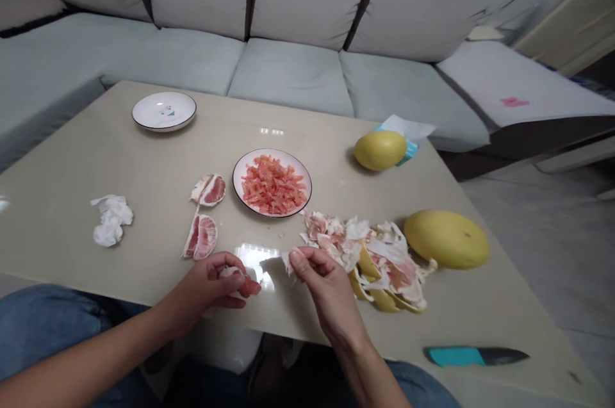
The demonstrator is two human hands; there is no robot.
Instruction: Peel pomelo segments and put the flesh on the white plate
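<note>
Pinched in my left hand point(221, 283) is a pink pomelo segment point(249, 287) with some white membrane on it. My right hand point(324, 280) holds a scrap of pale pomelo membrane point(287, 263) between thumb and fingers, a short gap away from the segment. Beyond my hands, a white dark-rimmed plate point(239, 193) carries a heap of peeled pink pulp point(273, 185). Left of it lie unpeeled pomelo segments point(206, 236) with white skin. Beside my right hand is a pile of membranes and yellow rind point(379, 264).
Two whole yellow pomelos point(446, 239) rest on the right of the table, the farther one against a tissue pack point(408, 132). A teal-handled knife point(475, 356) lies near the front right. Crumpled tissue point(112, 219) and a second plate point(148, 114) are on the left. Behind stands a sofa point(293, 75).
</note>
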